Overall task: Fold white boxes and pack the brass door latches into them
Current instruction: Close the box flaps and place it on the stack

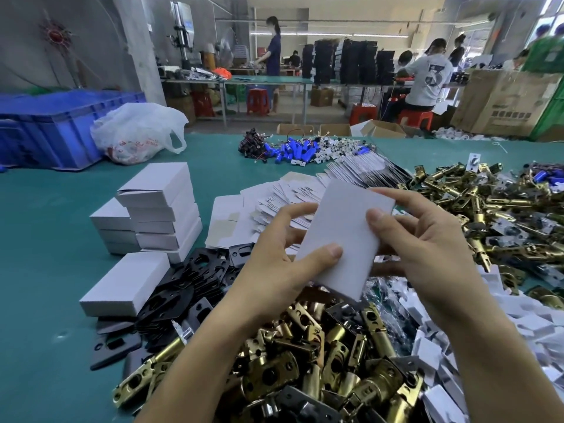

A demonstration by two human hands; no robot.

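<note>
Two hands grasp one white box (348, 227) above heaped brass door latches (320, 355)

We see the closed white box held tilted in the air between both hands. Our left hand (274, 264) grips its lower end, thumb pressed on the near face. Our right hand (427, 248) grips its upper end, thumb on the same face and fingers curled behind. Directly beneath the hands, the latches lie piled on the green bench (45, 270). Left of the left hand sit black plates (189, 279) and stacked folded boxes (161, 209); beyond the hands, flat box blanks (274, 196) fan out.
</note>
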